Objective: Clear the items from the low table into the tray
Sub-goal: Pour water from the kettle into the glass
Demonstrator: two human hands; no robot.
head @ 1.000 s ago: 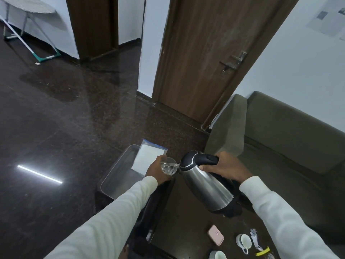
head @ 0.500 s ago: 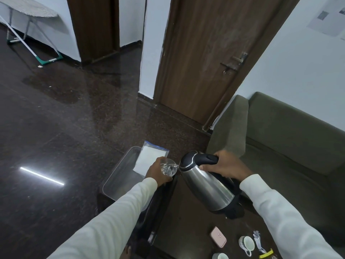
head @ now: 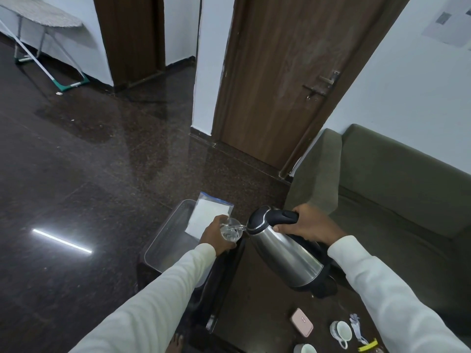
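Now the right hand (head: 304, 224) grips the tilted kettle (head: 283, 253), spout touching the glass (head: 230, 229) the left hand (head: 212, 236) holds.

Head view — person's own body only. Both arms covered by long sleeves, off-white, plain knit-like fabric, no visible print, buttons or seams. Left sleeve (head: 153, 296) ends at the wrist in a soft, slightly gathered cuff; right sleeve (head: 390, 294) the same. Left hand (head: 212, 238) and right hand (head: 309, 225) bare — no gloves, rings or watch visible. Bare toes (head: 175, 343) at bottom edge.
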